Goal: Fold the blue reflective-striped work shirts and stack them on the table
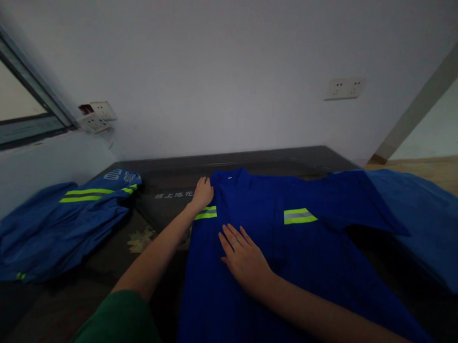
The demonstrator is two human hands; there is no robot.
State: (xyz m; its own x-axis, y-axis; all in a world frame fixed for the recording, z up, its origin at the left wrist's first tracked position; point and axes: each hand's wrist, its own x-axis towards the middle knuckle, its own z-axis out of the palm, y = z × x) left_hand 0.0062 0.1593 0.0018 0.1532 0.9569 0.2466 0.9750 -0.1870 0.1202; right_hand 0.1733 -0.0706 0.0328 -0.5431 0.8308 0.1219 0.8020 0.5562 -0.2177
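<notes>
A dark blue work jacket [252, 200] with yellow-green and grey reflective strips lies spread out in front of me, collar at the far side. Its sleeve on the right side stretches outward, while the left side appears folded inward. At the left shoulder edge, beside the collar, my left hand [203, 192] is closed with curled fingers on the fabric. My right hand [247, 258], wearing a ring, rests flat on the jacket's chest with fingers extended. The lower part of the jacket runs out of view at the bottom.
Another blue garment [65, 217] with reflective strips lies crumpled at the left. Lighter blue fabric [429, 224] is at the right. Beneath is a dark table [165, 168] with printed characters and a flower. Behind stands a wall with sockets [345, 88]; a window frame [26, 73] is upper left.
</notes>
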